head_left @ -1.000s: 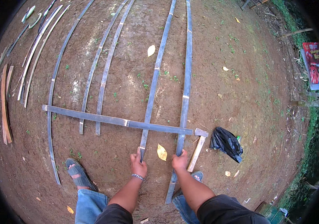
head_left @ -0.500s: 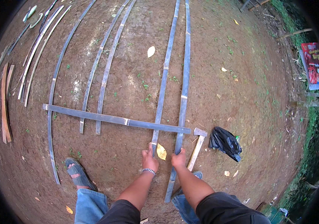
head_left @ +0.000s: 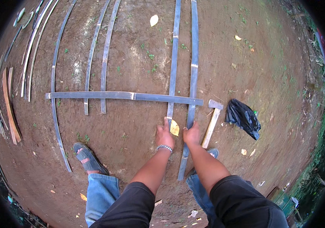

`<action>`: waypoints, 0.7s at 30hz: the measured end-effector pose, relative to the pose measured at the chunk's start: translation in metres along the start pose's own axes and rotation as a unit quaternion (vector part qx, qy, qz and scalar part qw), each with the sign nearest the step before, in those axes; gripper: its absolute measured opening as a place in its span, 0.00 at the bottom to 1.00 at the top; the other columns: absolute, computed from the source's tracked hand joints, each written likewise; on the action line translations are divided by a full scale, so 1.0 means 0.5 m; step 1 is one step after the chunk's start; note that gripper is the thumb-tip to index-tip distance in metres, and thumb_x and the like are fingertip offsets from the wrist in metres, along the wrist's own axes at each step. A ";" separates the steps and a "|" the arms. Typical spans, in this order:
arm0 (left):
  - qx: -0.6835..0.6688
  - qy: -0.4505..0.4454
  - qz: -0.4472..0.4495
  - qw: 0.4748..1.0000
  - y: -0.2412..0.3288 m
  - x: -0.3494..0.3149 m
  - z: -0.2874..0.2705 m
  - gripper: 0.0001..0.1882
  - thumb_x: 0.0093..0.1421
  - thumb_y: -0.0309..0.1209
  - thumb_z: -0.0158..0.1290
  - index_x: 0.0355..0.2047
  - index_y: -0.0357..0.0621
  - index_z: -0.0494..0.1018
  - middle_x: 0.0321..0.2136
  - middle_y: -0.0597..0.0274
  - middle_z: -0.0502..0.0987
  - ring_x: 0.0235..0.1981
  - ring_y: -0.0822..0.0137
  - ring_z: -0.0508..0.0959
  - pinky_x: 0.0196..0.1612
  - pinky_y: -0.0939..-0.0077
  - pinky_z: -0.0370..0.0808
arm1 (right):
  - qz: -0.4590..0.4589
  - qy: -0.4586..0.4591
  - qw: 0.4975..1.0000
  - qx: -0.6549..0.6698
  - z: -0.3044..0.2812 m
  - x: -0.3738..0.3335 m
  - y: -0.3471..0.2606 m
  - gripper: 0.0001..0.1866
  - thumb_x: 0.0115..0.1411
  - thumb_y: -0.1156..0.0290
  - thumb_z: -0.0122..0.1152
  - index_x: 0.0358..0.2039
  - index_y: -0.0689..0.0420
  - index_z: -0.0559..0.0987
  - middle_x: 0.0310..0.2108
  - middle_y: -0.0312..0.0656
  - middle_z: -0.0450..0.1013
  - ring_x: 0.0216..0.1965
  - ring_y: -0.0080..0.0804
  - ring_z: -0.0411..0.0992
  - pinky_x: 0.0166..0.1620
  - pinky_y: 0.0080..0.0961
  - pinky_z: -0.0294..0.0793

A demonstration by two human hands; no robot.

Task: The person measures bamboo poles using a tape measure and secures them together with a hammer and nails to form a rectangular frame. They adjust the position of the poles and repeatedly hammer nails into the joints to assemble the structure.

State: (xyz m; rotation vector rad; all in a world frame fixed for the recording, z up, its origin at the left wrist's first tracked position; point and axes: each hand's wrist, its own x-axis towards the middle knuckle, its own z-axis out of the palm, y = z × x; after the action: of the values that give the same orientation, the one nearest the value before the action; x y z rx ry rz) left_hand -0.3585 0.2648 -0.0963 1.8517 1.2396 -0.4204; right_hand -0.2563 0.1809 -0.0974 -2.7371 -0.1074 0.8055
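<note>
My left hand, with a chain bracelet at the wrist, is closed on the near end of a long dark bamboo slat. Beside it, my right hand grips a second bamboo slat, whose near end reaches past the hand toward my right foot. A crosswise bamboo slat lies over both of these just beyond my hands. Farther left it also crosses several other lengthwise slats, such as the outermost slat. A yellow leaf lies between my hands.
To the right of my hands lie an axe with a wooden handle and a crumpled black plastic bag. Brown strips and pale thin strips lie at the far left. My left sandalled foot stands on bare soil.
The view has shifted, so the slats, axe and bag appear higher and slightly farther right. Both hands keep hold of the same two slats, with little visible movement along them.
</note>
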 end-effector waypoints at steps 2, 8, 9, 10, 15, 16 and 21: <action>0.002 -0.013 0.017 1.000 0.025 -0.008 -0.007 0.42 0.57 0.22 0.52 0.71 0.53 0.51 0.44 0.46 0.68 0.49 0.47 0.73 0.51 0.56 0.73 | 0.012 -0.001 1.000 0.016 -0.012 -0.005 0.002 0.32 0.54 0.72 0.65 0.58 0.62 0.64 0.49 0.62 0.72 0.52 0.60 0.71 0.55 0.47 0.70; 0.018 -0.039 0.024 0.999 0.055 -0.012 0.022 0.43 0.56 0.24 0.55 0.71 0.50 0.51 0.46 0.46 0.67 0.51 0.46 0.70 0.53 0.55 0.71 | 0.007 -0.015 1.000 0.019 -0.017 0.000 0.005 0.33 0.54 0.72 0.65 0.59 0.58 0.64 0.50 0.60 0.71 0.52 0.58 0.71 0.56 0.46 0.70; 0.018 -0.033 0.029 0.999 0.052 -0.008 0.037 0.43 0.56 0.26 0.56 0.71 0.50 0.51 0.45 0.47 0.67 0.50 0.47 0.71 0.53 0.56 0.71 | 0.009 -0.020 1.000 0.017 -0.020 -0.001 0.002 0.33 0.54 0.72 0.66 0.59 0.57 0.64 0.51 0.60 0.71 0.52 0.58 0.71 0.56 0.46 0.70; 0.018 -0.028 0.037 0.999 0.050 -0.004 0.051 0.44 0.56 0.27 0.58 0.71 0.50 0.50 0.44 0.47 0.67 0.49 0.47 0.71 0.53 0.56 0.70 | 0.012 -0.023 1.000 0.016 -0.021 0.000 0.002 0.33 0.54 0.72 0.66 0.60 0.57 0.64 0.52 0.59 0.70 0.52 0.58 0.71 0.56 0.46 0.70; 0.029 0.002 0.051 0.998 0.061 -0.009 0.074 0.43 0.57 0.28 0.58 0.71 0.48 0.51 0.44 0.44 0.67 0.48 0.45 0.71 0.51 0.58 0.71 | 0.021 -0.019 0.999 -0.018 -0.029 0.002 0.002 0.34 0.54 0.70 0.67 0.61 0.54 0.65 0.55 0.57 0.68 0.53 0.57 0.70 0.55 0.46 0.71; 0.031 -0.007 0.046 0.998 0.068 -0.010 0.070 0.43 0.57 0.29 0.58 0.71 0.47 0.51 0.44 0.44 0.67 0.48 0.45 0.71 0.51 0.59 0.71 | 0.033 -0.029 0.999 -0.025 -0.040 0.000 -0.009 0.34 0.54 0.70 0.67 0.61 0.54 0.65 0.55 0.56 0.67 0.54 0.57 0.70 0.55 0.46 0.71; -0.001 0.011 0.065 0.998 0.073 -0.001 0.097 0.43 0.57 0.30 0.59 0.70 0.42 0.51 0.45 0.43 0.66 0.48 0.44 0.71 0.51 0.59 0.70 | 0.024 -0.036 0.999 -0.027 -0.054 0.003 -0.003 0.35 0.54 0.65 0.68 0.61 0.54 0.65 0.54 0.56 0.68 0.54 0.55 0.70 0.54 0.46 0.72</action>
State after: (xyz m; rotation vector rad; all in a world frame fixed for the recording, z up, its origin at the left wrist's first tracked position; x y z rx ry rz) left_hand -0.3187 0.2207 -0.1074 1.9269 1.1245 -0.3282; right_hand -0.2405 0.1756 -0.0763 -2.7704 -0.0780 0.9280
